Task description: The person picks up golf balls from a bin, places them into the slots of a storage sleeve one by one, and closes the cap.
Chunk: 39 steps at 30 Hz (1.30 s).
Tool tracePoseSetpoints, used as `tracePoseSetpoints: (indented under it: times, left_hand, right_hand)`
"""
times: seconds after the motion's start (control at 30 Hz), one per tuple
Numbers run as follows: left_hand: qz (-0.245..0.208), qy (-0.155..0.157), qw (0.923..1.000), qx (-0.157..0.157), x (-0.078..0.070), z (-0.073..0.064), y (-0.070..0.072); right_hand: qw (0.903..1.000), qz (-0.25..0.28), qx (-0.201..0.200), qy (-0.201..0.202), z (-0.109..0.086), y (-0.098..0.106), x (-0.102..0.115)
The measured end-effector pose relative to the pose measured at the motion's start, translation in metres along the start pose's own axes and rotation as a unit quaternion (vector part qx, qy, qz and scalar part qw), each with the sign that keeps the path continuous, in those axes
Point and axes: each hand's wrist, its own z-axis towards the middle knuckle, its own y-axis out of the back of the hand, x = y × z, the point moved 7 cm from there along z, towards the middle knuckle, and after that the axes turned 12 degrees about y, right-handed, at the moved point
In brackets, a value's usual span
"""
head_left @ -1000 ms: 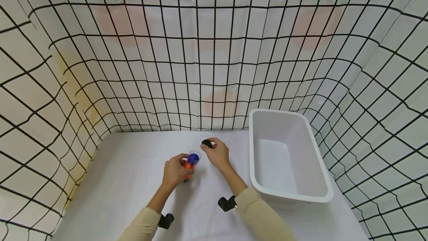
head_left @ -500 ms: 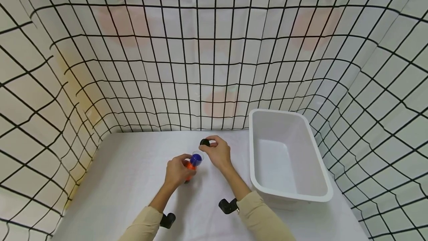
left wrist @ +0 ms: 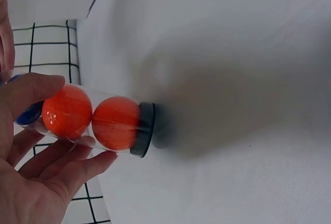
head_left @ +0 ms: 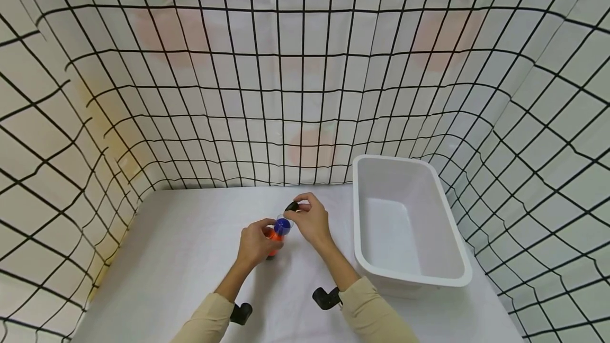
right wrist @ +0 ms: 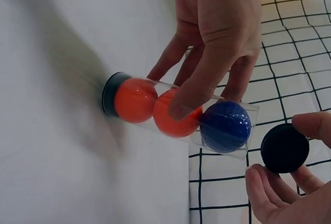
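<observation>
A clear plastic tube (right wrist: 247, 149) holds two orange balls (right wrist: 135, 100) and one blue ball (right wrist: 226, 126), the blue one nearest the uncapped end. A dark cap (left wrist: 143, 130) closes its other end, close to the table. My left hand (head_left: 254, 242) grips the tube around its middle, thumb on one side and fingers on the other. My right hand (head_left: 311, 219) pinches a round black lid (right wrist: 285, 148) by its edge. In the right wrist view the lid faces the uncapped end, a small gap apart from it.
A white plastic bin (head_left: 359, 216) stands on the white-covered table (head_left: 190, 237), to the right of my right hand. Black wire mesh (head_left: 305, 90) over pale cloth walls the table at the back and both sides.
The tube and left hand have shifted slightly right. The lid in my right hand has turned and come down closer to the tube's uncapped end.
</observation>
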Motion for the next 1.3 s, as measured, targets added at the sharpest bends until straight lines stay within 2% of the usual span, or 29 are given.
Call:
tracePoseSetpoints:
  times: [0.5,0.7,1.1,1.3]
  left_hand:
    - [0.006,-0.012,0.9999,0.01,0.0,0.004,-0.001]
    - [0.0,-0.003,0.9993,0.038,0.002,0.005,-0.001]
    - [-0.014,0.027,0.9958,0.086,0.009,0.013,0.002]
    - [-0.027,0.04,0.9933,0.105,0.011,0.015,0.002]
  right_hand:
    - [0.9983,0.041,0.042,0.002,-0.008,-0.008,-0.013]
    - [0.9982,0.025,0.055,-0.005,-0.009,-0.008,-0.017]
    - [0.9943,-0.035,0.099,0.017,-0.01,-0.012,-0.019]
    - [0.9941,-0.008,0.108,0.004,-0.008,-0.013,-0.027]
